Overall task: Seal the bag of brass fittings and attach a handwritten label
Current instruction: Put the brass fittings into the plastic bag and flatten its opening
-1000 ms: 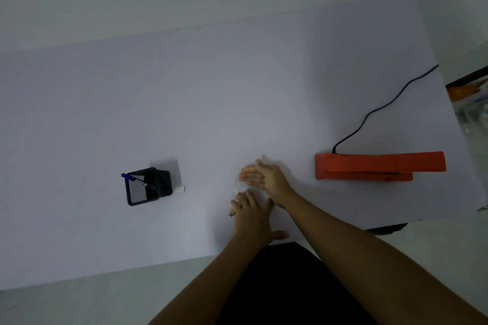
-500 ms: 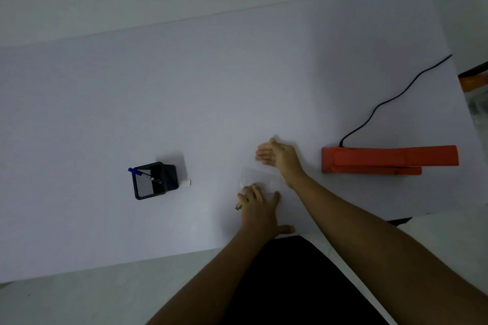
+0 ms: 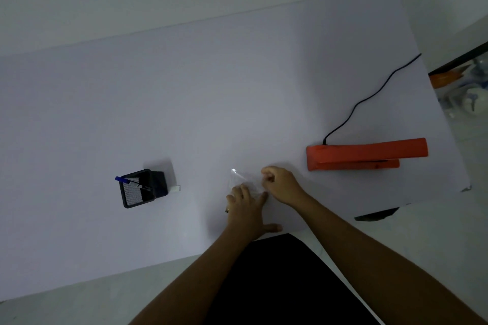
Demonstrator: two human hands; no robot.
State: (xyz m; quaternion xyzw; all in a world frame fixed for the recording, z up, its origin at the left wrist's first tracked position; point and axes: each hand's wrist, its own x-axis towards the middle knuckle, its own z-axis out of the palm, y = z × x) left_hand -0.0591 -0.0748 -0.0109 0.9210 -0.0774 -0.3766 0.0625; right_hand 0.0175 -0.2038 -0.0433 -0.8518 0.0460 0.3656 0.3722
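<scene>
One clear plastic bag point(image 3: 244, 179) lies at lower centre of the frame on the white table point(image 3: 184, 100), its long axis seeming to run up-frame from the left hand point(image 3: 247, 210), whose straight fingers press flat on its near end. The right hand point(image 3: 281, 185) has curled fingers that appear to pinch the bag's right edge. One orange heat sealer point(image 3: 365, 157) lies lengthwise to the right, nearer the right hand, so the bag must travel rightward. One black mesh pen holder point(image 3: 137, 191) stands at left with one blue pen point(image 3: 121, 179); one small white piece point(image 3: 176, 188), perhaps labels, lies just beside it. Fittings are mostly hidden.
</scene>
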